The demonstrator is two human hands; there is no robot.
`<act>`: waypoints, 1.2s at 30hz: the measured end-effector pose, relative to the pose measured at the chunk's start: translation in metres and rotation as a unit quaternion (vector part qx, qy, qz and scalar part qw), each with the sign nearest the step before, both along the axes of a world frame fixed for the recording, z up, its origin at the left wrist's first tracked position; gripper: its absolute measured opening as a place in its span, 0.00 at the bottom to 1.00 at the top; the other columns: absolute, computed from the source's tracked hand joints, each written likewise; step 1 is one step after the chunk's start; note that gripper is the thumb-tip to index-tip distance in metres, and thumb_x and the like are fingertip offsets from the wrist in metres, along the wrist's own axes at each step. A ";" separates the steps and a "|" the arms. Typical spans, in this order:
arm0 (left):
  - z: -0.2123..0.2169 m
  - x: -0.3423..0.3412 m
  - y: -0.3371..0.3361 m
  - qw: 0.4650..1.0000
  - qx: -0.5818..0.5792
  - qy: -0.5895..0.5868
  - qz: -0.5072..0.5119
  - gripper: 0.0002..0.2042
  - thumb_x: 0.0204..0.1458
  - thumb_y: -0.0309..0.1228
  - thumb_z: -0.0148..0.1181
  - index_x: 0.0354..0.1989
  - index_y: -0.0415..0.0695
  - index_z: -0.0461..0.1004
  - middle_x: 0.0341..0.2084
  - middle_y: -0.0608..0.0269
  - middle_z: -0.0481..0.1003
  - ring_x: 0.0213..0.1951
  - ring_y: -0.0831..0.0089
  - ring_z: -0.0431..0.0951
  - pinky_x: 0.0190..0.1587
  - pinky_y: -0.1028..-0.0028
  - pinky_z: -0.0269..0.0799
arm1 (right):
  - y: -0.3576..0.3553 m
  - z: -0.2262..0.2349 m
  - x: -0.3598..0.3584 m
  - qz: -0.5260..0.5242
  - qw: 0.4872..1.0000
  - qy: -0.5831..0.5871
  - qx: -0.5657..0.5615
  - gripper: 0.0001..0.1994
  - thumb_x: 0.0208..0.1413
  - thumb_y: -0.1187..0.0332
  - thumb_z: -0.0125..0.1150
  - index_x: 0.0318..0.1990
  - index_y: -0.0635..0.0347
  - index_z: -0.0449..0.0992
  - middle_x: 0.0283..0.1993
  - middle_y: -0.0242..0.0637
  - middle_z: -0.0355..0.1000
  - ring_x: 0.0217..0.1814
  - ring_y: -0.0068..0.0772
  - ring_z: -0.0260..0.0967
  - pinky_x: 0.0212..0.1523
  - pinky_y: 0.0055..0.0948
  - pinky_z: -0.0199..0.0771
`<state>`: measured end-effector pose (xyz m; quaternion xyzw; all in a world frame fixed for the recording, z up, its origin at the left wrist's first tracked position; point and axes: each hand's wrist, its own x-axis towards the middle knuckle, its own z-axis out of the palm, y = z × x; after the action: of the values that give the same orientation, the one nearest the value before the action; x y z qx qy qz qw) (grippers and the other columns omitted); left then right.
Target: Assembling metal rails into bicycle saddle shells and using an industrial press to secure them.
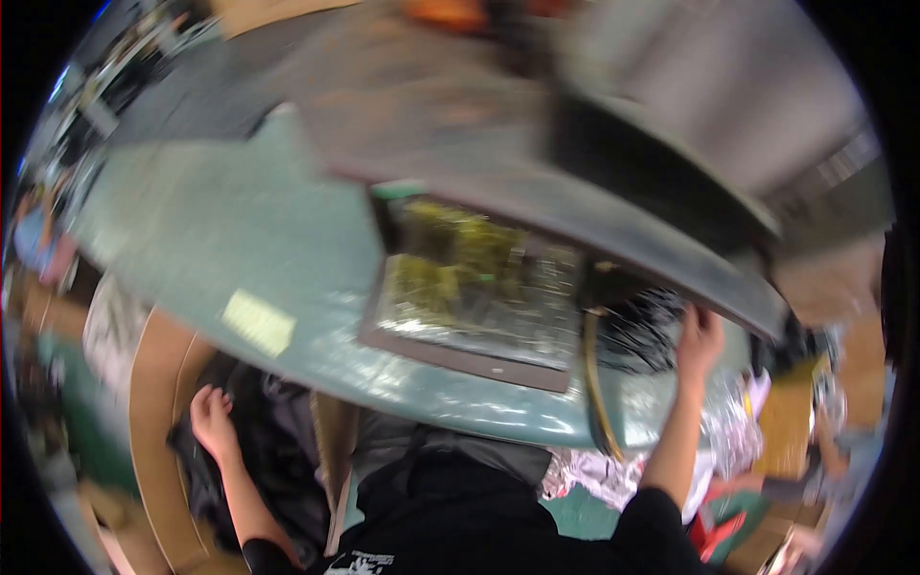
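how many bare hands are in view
2. The left hand is low at the left, over dark stuff in a cardboard box; the right hand is raised at the green table's right edge.

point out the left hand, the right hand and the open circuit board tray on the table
left hand point(213, 414), head view, on the back of the hand over the dark cloth
right hand point(700, 337), head view, on the back of the hand
circuit board tray point(460, 356), head view, on its dark front rim

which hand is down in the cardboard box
The left hand: it reaches down into the open cardboard box of dark stuff below the table edge. The right hand is up on the green table instead.
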<state>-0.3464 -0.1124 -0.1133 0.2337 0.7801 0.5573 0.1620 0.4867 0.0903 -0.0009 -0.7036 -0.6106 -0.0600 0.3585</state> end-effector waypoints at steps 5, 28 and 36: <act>-0.078 -0.056 -0.098 0.866 -0.452 0.194 0.093 0.32 0.52 0.33 0.65 0.66 0.33 0.68 0.65 0.33 0.70 0.65 0.38 0.73 0.69 0.51 0.70 | -0.067 0.006 -0.015 0.040 0.984 -0.033 -0.171 0.36 0.44 0.86 0.49 0.67 0.67 0.73 0.65 0.53 0.73 0.69 0.57 0.72 0.70 0.44 0.70; -0.023 -0.049 -0.018 0.844 -0.446 0.298 0.014 0.29 0.56 0.51 0.70 0.52 0.37 0.74 0.40 0.36 0.84 0.47 0.36 0.84 0.52 0.46 0.79 | -0.107 0.030 -0.041 -0.002 0.972 -0.151 -0.181 0.39 0.45 0.81 0.63 0.71 0.60 0.70 0.51 0.46 0.75 0.54 0.55 0.74 0.56 0.47 0.76; 0.192 0.184 0.077 0.924 -0.111 0.229 -0.284 0.20 0.52 0.35 0.77 0.44 0.35 0.75 0.32 0.44 0.84 0.35 0.53 0.89 0.39 0.61 0.82 | -0.119 0.050 -0.047 0.034 0.971 0.234 -0.030 0.34 0.45 0.86 0.52 0.66 0.67 0.73 0.39 0.26 0.64 0.40 0.20 0.61 0.43 0.21 0.65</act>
<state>-0.1623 -0.0350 0.0782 0.5473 0.7537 0.3292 0.1548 0.4395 -0.0288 0.0487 -0.6872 -0.5352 0.1368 0.4718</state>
